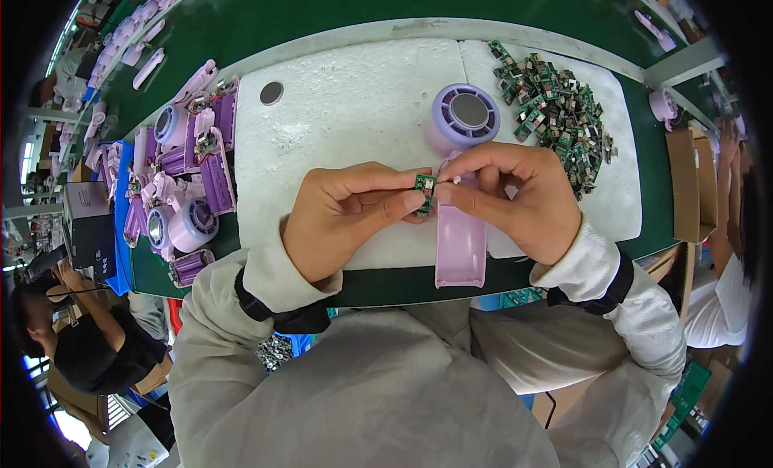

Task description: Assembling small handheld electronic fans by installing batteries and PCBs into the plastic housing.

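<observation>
Between the thumb and fingers of my left hand is a small green circuit board. My right hand pinches a small white wire connector close beside the board's right edge; whether the two are joined is too small to tell. Under my hands lies a lilac handheld device housing, its hollow handle pointing toward me. The round lilac head, with a slotted ring and silver centre disc, rests just beyond my right fingers. My hands hide the stretch between head and handle.
White foam sheets cover the green bench. A heap of green circuit boards lies at far right, a silver disc at far left. Lilac housings crowd the left. A cardboard box stands right. Other people sit nearby.
</observation>
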{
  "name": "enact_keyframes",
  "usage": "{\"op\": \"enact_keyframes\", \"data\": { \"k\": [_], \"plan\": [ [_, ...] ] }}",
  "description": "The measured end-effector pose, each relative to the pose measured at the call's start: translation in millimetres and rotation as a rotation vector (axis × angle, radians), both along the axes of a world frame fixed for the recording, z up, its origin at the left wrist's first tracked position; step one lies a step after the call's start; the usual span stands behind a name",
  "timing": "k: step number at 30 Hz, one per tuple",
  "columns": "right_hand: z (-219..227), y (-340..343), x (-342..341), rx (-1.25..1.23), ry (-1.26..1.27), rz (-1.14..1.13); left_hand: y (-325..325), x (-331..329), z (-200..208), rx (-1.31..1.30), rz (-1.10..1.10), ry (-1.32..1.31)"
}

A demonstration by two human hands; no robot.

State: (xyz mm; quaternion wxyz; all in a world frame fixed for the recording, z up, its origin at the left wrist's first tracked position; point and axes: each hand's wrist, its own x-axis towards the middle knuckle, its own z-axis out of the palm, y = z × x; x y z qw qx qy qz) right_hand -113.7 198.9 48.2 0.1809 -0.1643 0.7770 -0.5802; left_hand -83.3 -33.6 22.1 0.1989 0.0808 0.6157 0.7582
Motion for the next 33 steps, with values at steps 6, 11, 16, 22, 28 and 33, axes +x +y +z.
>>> {"op": "enact_keyframes", "data": {
  "k": [6, 11, 16, 22, 28, 33],
  "plan": [
    [-6, -6, -1, -0.089, 0.187, -0.049, 0, -2, 5, 0.041, 0.151, -0.069],
    [-3, -6, 1, 0.032, 0.428, 0.021, 0, 2, 3, -0.006, 0.146, -0.072],
    [5, -8, 2, 0.132, 0.319, -0.070, 5, 6, -1, -0.052, 0.133, 0.095],
    [2, -6, 1, 0.115, 0.352, -0.159, 6, 7, 1, -0.039, 0.126, 0.062],
    [-16, -10, 2, 0.180, 0.645, -0.067, 9, 9, -2, -0.071, 0.168, 0.134],
    [-12, -11, 6, 0.199, 0.695, -0.031, 8, 5, 5, -0.149, 0.183, 0.173]
  ]
}}
